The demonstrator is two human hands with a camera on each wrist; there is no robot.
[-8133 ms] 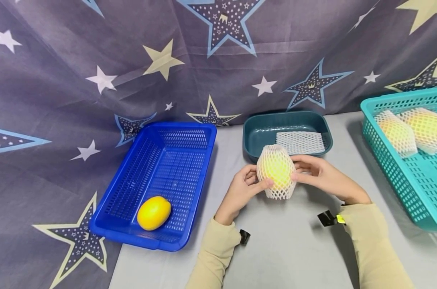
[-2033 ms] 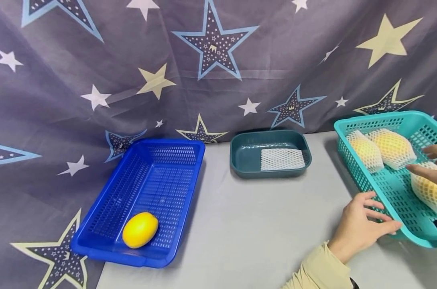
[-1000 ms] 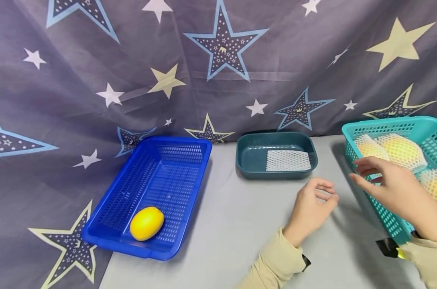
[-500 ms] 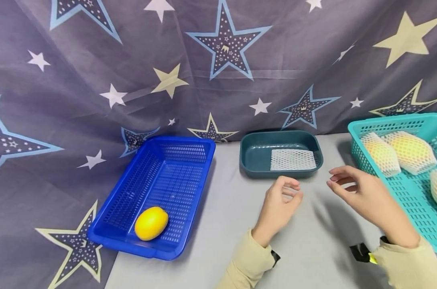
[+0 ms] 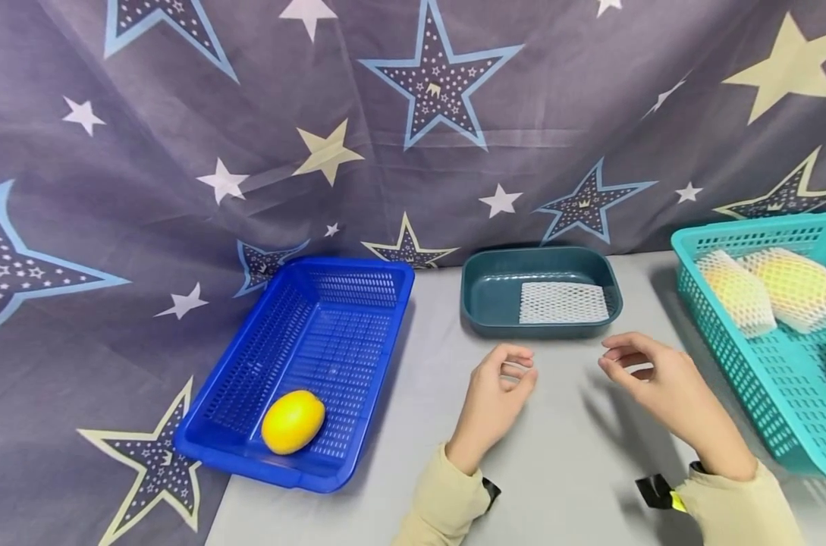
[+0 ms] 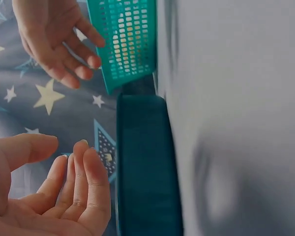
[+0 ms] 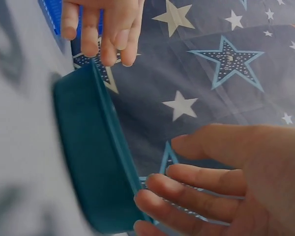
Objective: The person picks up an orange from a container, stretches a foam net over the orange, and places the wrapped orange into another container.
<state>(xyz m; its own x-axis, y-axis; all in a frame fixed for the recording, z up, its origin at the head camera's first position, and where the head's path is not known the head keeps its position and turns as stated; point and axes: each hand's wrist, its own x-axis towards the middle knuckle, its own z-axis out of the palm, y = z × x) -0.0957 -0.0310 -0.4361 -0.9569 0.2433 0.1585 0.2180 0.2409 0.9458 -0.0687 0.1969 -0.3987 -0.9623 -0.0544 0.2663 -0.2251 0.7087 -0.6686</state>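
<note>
Both hands hover over the grey table in the head view, in front of a dark teal tray (image 5: pixel 491 299). My left hand (image 5: pixel 492 402) has loosely bent fingers with nothing between them. To its right, my right hand (image 5: pixel 668 394) is likewise relaxed, holding nothing. Inside the tray lies a flat white foam net sleeve (image 5: pixel 564 303). A bare yellow mango-like fruit (image 5: pixel 293 422) sits in the blue basket (image 5: pixel 286 474) on the left. The turquoise basket (image 5: pixel 747 364) at the right contains net-wrapped fruits (image 5: pixel 795 288), one cut off by the frame edge.
A dark curtain (image 5: pixel 413 182) printed with stars hangs behind the tray and baskets. The grey tabletop (image 5: pixel 563 485) spans between the blue and turquoise baskets.
Earlier, both hands held a net-wrapped fruit over the table; it now lies in the turquoise basket. Since then both hands have moved left, away from that basket, to the table's middle.
</note>
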